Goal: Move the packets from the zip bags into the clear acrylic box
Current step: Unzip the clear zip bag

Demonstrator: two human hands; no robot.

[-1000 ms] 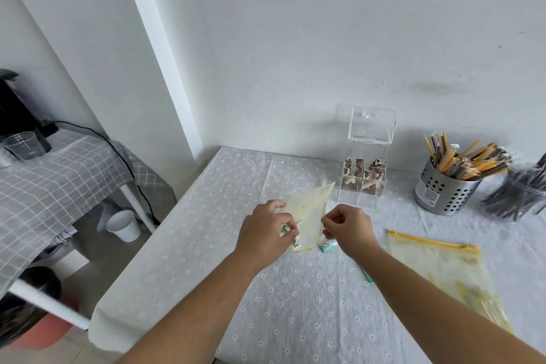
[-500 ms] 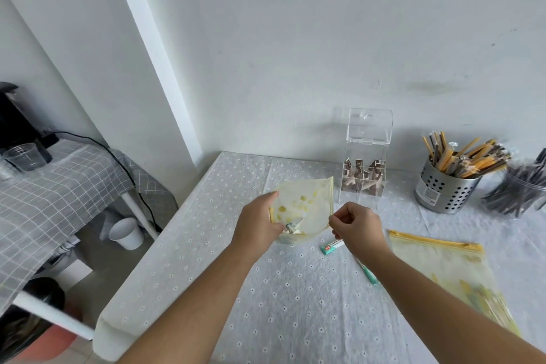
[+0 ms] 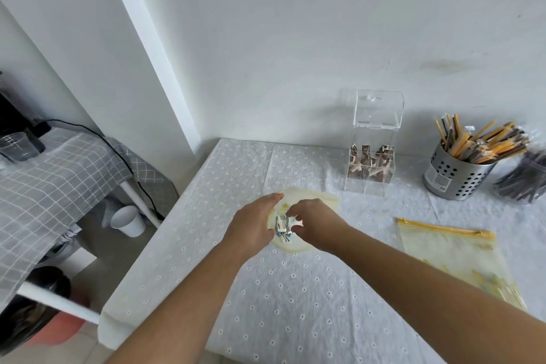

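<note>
A pale yellow zip bag lies on the table in front of me, its mouth spread wide. My left hand holds the bag's left edge. My right hand reaches into the bag and pinches small white-and-blue packets between the two hands. The clear acrylic box stands upright behind the bag to the right, lid raised, with several brown packets in its lower compartments. A second zip bag with a yellow zipper lies flat at the right; my right forearm partly covers it.
A perforated metal holder full of orange and brown sticks stands at the back right, with a clear container of dark sticks beside it. The white wall is close behind. Left of the table: a gap, a white cup on the floor, a checked-cloth table.
The bag was held up off the table; now it rests lower with its mouth spread. My right hand has moved from outside the bag into it, onto the packets.
</note>
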